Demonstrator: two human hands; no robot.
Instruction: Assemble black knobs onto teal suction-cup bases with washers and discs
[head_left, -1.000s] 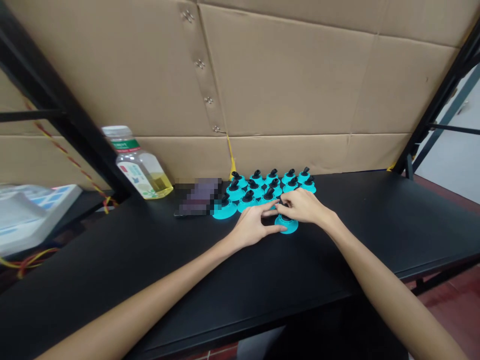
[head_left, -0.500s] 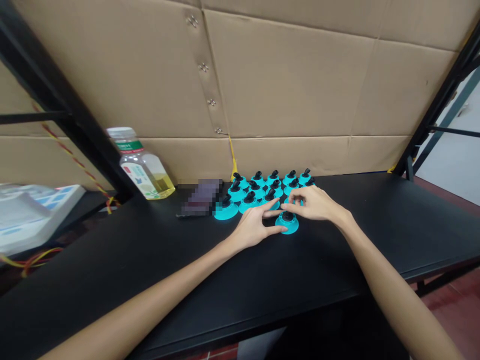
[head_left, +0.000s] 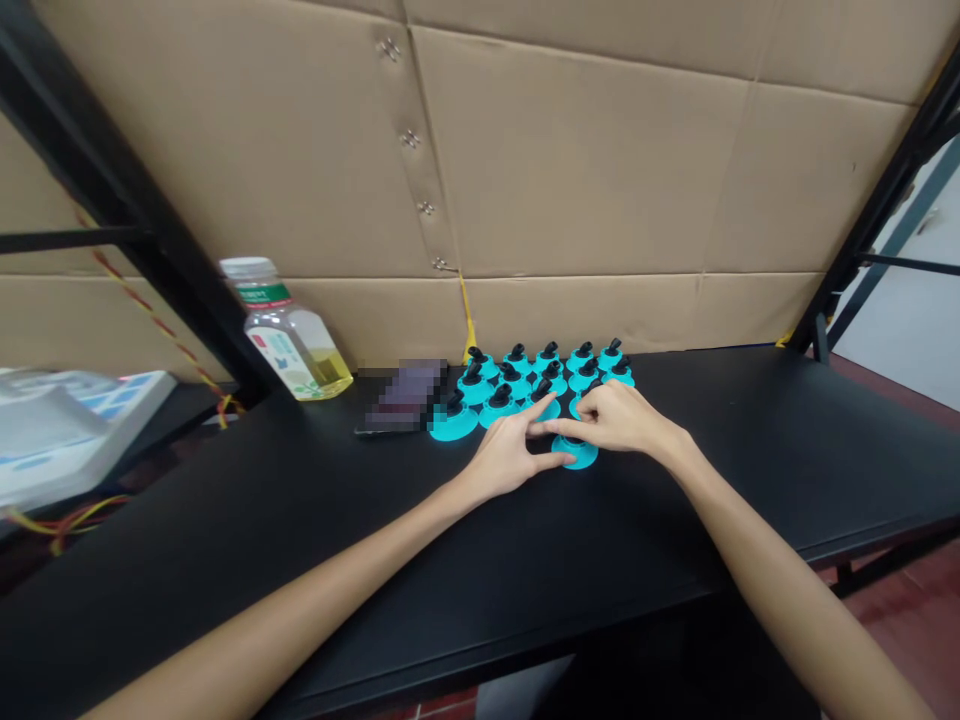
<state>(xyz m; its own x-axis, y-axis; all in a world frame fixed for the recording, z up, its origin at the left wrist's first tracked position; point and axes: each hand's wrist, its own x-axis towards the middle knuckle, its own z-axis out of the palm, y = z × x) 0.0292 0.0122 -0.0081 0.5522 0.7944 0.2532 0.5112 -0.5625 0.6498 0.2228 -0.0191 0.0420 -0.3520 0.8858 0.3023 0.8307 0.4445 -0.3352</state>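
Note:
A turquoise disc with a black tilted knob (head_left: 574, 456) sits apart at the front of a group of similar pieces (head_left: 499, 408). My right hand (head_left: 615, 418) lies over it, with its fingers hiding the black knob. My left hand (head_left: 504, 455) is at the disc's left side, its thumb on the rim and its index finger reaching across towards my right fingers. The turquoise pieces stand close together in rows behind my hands.
A black table (head_left: 712, 470) bears a plastic bottle with yellow liquid (head_left: 289, 350) and a pixelated phone-like object (head_left: 405, 395). A cardboard wall (head_left: 585, 170) stands behind it. Black shelf posts (head_left: 127, 210) frame the left side, near a white box (head_left: 67, 425) and coloured wires (head_left: 67, 522).
My right hand has come down from behind the front knob and now covers it. My left hand has stayed close to the disc, and the view has shifted slightly.

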